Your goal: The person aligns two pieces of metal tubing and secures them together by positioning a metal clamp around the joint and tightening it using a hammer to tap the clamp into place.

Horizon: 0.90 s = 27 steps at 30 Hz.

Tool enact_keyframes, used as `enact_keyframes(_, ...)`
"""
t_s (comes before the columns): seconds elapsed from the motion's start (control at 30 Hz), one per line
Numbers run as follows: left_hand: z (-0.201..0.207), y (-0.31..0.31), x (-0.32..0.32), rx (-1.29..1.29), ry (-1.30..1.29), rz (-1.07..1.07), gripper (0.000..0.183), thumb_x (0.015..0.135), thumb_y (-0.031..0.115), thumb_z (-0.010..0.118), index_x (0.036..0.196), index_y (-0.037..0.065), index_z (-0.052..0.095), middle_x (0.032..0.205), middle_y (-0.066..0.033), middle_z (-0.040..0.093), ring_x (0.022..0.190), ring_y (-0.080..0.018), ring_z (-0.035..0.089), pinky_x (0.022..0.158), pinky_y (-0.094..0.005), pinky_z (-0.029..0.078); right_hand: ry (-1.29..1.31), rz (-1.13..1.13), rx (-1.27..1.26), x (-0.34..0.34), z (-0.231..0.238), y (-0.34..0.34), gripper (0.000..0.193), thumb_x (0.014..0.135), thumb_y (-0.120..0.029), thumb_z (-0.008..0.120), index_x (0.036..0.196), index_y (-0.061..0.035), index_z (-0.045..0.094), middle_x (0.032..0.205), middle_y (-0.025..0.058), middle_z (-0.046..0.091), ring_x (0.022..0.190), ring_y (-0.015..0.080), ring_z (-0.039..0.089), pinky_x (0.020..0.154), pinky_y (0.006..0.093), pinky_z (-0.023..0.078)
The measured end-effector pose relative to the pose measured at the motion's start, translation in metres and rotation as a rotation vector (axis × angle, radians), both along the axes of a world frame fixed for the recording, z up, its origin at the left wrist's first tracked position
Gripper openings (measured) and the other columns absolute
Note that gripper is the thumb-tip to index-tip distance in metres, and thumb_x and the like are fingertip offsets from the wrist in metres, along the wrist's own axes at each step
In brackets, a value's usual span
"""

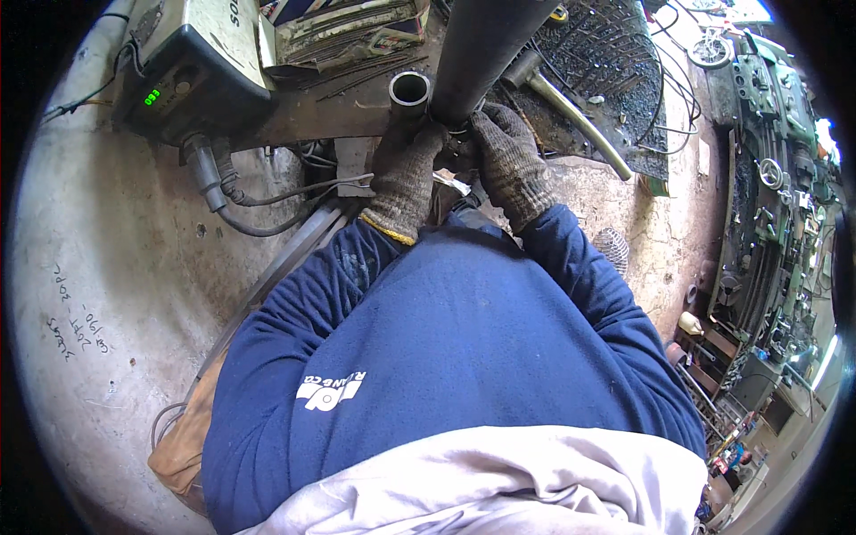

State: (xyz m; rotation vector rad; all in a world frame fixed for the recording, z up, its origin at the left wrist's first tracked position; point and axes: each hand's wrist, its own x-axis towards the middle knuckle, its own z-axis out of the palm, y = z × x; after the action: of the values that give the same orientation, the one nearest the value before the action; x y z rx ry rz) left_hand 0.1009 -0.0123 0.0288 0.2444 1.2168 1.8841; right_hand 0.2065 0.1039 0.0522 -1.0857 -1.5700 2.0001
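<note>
A thick dark metal pipe [486,58] comes down from the top middle, its lower end between my gloved hands. My left hand [407,165], in a grey-brown knit glove with a yellow hem, is closed beside that end, just below a short open-topped pipe piece [410,92]. On the other side my right hand [513,160], gloved alike, has its fingers curled in against the pipe's lower end. What either hand pinches there is hidden by the gloves. A hammer [575,116] with a long pale handle lies to the right of the pipe.
A welding machine [201,76] with a green display and thick cables [241,218] stands at upper left. Beside it sits an open box of welding rods [343,36]. A dark, littered metal grate [606,62] lies at upper right. Lathe-like machinery [776,178] fills the far right.
</note>
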Motion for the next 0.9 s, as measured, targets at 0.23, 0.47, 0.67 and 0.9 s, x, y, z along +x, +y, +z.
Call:
enact_keyframes(0.23, 0.036, -0.017, -0.025, -0.062, 0.757, -0.058, 0.042, 0.078, 0.008, 0.083, 0.117, 0.002, 0.069, 0.096, -0.0065, 0.075, 0.093, -0.0198, 0.072, 0.086, -0.0349, 0.056, -0.006, -0.054, -0.189, -0.006, 0.013, -0.005, 0.035, 0.101, -0.029, 0.062, 0.125, -0.0036, 0.06, 0.078, 0.006, 0.063, 0.059, 0.0141, 0.058, 0.051, 0.0301, 0.05)
enact_keyframes(0.47, 0.036, 0.003, -0.062, -0.319, 1.152, -0.162, 0.09, 0.057, 0.036, 0.098, 0.13, 0.005, 0.055, 0.104, -0.0121, 0.072, 0.094, -0.0313, 0.071, 0.084, -0.0423, 0.058, -0.002, -0.007, -0.147, -0.002, 0.009, 0.001, 0.035, 0.101, -0.031, 0.063, 0.124, -0.0055, 0.061, 0.079, 0.0041, 0.063, 0.06, 0.0121, 0.058, 0.051, 0.0281, 0.05)
enact_keyframes(0.67, 0.027, 0.01, -0.068, -0.296, 1.165, -0.188, 0.09, 0.055, 0.047, 0.098, 0.125, 0.008, 0.057, 0.105, -0.0116, 0.072, 0.094, -0.0308, 0.072, 0.081, -0.0441, 0.058, 0.121, -0.213, 0.338, -0.003, -0.004, 0.015, 0.043, 0.104, -0.039, 0.057, 0.129, -0.0046, 0.062, 0.093, 0.0049, 0.068, 0.079, 0.0129, 0.062, 0.071, 0.0307, 0.052)
enact_keyframes(0.9, 0.013, 0.008, -0.069, -0.264, 1.19, -0.075, 0.095, 0.051, 0.046, 0.1, 0.126, 0.008, 0.057, 0.109, -0.0116, 0.07, 0.095, -0.0312, 0.071, 0.082, -0.0433, 0.058, 0.287, -0.314, 0.743, -0.06, -0.022, 0.048, 0.055, 0.105, -0.05, 0.05, 0.127, -0.0014, 0.06, 0.108, 0.0088, 0.068, 0.097, 0.0166, 0.065, 0.084, 0.0336, 0.053)
